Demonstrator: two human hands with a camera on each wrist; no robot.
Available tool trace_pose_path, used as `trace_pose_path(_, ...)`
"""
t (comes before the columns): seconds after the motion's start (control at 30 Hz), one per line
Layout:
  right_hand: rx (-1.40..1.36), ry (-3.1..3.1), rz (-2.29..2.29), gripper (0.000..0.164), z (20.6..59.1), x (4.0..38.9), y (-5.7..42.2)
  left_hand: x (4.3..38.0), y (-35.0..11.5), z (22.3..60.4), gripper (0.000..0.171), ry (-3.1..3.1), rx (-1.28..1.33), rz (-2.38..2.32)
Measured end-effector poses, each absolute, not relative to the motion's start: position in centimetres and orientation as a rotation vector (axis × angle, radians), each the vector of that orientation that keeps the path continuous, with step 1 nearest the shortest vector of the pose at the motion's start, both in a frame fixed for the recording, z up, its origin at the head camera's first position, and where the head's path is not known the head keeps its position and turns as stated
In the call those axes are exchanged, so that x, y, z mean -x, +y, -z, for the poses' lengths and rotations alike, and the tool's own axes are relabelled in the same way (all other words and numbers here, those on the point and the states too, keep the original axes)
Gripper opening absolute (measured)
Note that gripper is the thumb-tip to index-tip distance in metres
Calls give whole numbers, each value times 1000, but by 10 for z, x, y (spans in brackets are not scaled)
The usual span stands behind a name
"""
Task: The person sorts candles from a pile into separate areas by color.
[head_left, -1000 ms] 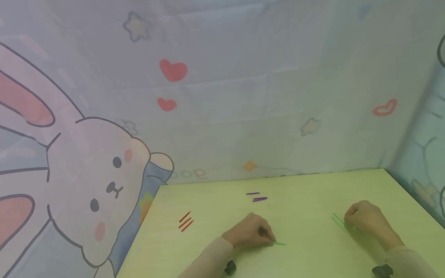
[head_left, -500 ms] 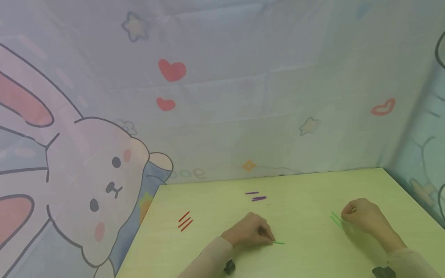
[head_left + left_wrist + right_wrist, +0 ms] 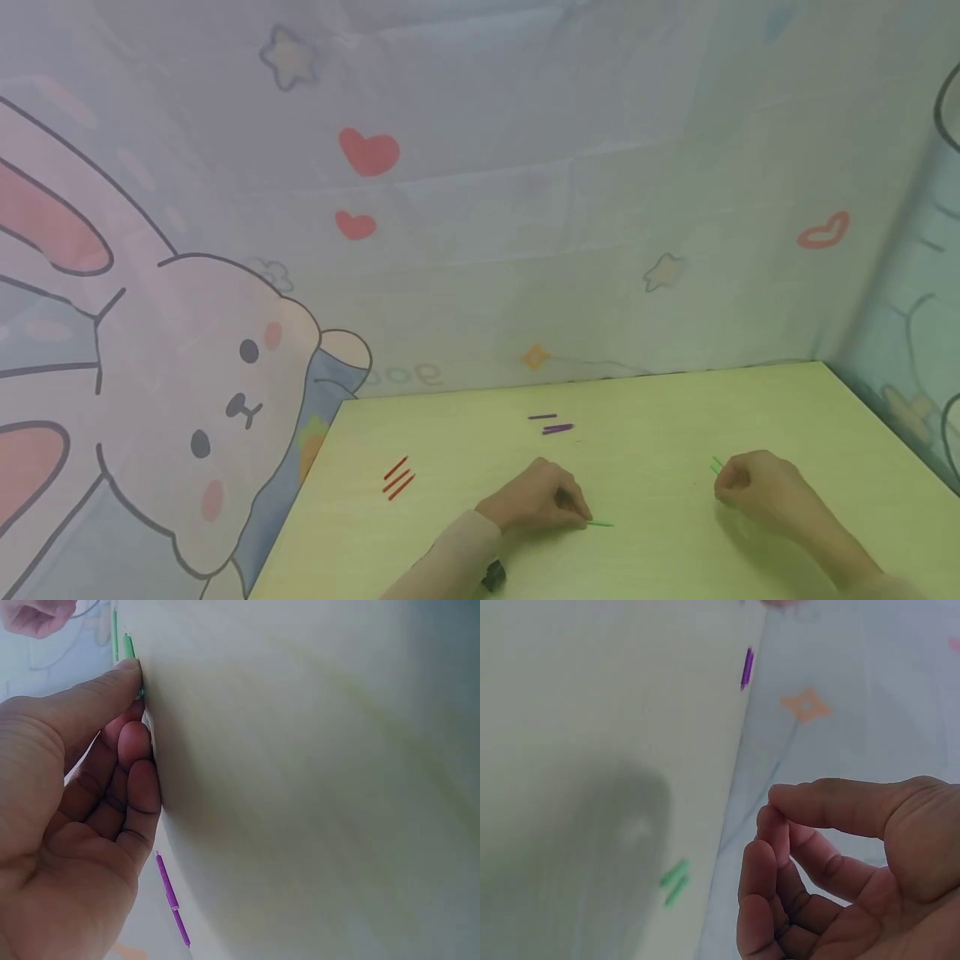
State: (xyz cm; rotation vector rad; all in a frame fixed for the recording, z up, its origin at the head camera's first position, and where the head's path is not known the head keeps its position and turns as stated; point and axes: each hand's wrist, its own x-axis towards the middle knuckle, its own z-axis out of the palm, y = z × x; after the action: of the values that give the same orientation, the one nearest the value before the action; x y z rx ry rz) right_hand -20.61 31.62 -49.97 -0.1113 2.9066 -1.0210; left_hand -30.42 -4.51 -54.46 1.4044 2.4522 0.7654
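Note:
My left hand (image 3: 536, 497) rests low over the table and pinches a thin green stick (image 3: 601, 523) between thumb and fingertips. In the left wrist view that green stick (image 3: 129, 646) pokes out beyond the thumb. On the right, my right hand (image 3: 757, 479) hovers above the table, thumb against a fingertip and the other fingers curled, with nothing visible between them. Two more green sticks (image 3: 717, 462) lie beneath and beyond it, partly covered in the head view. The right wrist view shows these green sticks (image 3: 675, 883) apart from the hand, blurred.
Several purple sticks (image 3: 557, 428) lie towards the back of the yellowish table (image 3: 645, 567). Three red sticks (image 3: 399, 478) lie slanted side by side on the left. Behind the table hangs a printed cloth (image 3: 480, 275) with a rabbit, hearts and stars.
My right hand has moved left and a little closer, and now covers more of the two green sticks in the head view. The left hand stays put, still pinching its green stick.

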Motion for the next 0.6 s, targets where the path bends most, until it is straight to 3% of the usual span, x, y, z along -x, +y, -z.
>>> trace_pose_path(0.43,534,2570,1255,10,513,162,223,300,-46,543,6,2451,-1384,-786)
trace_pose_path(0.6,550,2333,1341,9,542,153,192,299,-46,543,7,2456,-1384,-786)
